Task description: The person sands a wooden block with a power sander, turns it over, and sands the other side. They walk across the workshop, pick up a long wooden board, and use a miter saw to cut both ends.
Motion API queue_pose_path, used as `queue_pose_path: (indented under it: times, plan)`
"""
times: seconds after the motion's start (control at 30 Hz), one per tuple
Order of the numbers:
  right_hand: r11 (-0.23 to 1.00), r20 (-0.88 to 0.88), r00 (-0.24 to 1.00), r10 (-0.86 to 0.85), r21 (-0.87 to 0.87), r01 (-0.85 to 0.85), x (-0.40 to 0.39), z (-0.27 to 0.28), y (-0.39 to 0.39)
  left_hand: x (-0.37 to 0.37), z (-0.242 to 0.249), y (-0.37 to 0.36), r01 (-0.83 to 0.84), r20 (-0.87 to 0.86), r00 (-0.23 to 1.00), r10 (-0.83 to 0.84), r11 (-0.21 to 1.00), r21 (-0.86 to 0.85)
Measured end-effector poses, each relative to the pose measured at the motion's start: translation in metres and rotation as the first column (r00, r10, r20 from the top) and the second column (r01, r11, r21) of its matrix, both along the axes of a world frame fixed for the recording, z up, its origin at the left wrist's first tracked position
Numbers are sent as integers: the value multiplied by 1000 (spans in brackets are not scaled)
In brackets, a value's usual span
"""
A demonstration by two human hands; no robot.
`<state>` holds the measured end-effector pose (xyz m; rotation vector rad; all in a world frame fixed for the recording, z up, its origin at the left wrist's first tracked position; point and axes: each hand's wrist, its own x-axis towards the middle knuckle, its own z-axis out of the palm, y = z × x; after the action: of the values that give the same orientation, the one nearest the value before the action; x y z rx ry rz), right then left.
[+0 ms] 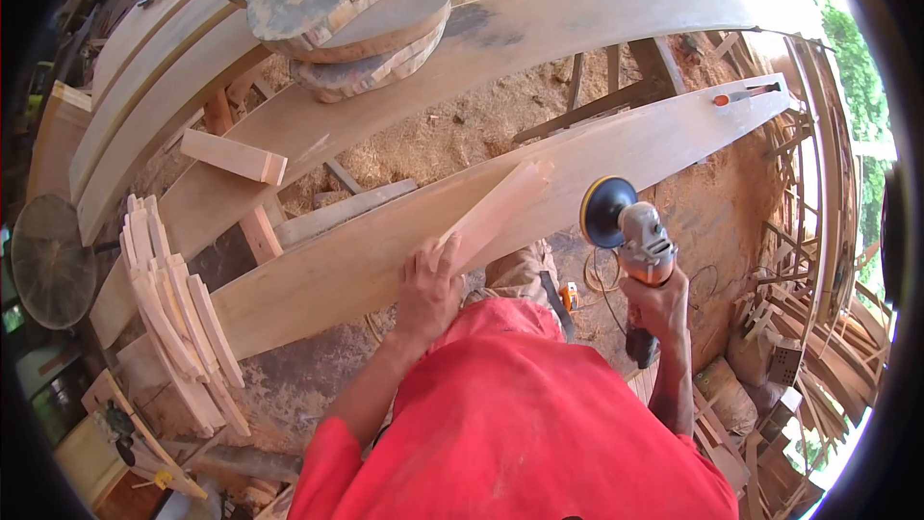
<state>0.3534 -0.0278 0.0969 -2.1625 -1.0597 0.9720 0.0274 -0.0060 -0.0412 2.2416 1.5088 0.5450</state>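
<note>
In front of me a wooden block [502,209] lies at a slant on a long pale plank [337,274]. My left hand [430,286] grips the block's near end, its fingers bent over the edge. An angle grinder [647,237] is in my right hand [660,300], which is closed round its body. Its round black sanding pad [604,212] points up and left, beside the plank's near edge and apart from the block. A tool with an orange handle [736,97] rests near the plank's right end.
Thin wooden strips [183,303] are stacked across the plank's left end. Thick wood slabs [327,0] sit on another long plank [549,19] beyond. Sawdust [423,135] covers the ground. A cord [611,299] hangs below the grinder. Scrap wood [837,356] is piled at right.
</note>
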Motion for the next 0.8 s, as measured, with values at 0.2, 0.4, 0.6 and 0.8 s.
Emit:
queue_pose_path:
  times: [0.2, 0.4, 0.6, 0.8]
  plan:
    - [988, -96, 988, -121, -111, 110, -9, 1, -38, -29, 22, 30, 212, 547, 810, 211, 765, -608]
    - [992, -147, 989, -14, -124, -4, -39, 2, -53, -31, 25, 10, 324, 533, 464, 708, 424, -846]
    - [918, -161, 920, 357, -120, -377, -78, 24, -40, -17, 27, 0, 141, 537, 355, 765, 523, -840]
    - [831, -78, 861, 503, -232, -506, -112, 49, -12, -8, 28, 0, 51, 631, 395, 668, 670, -741]
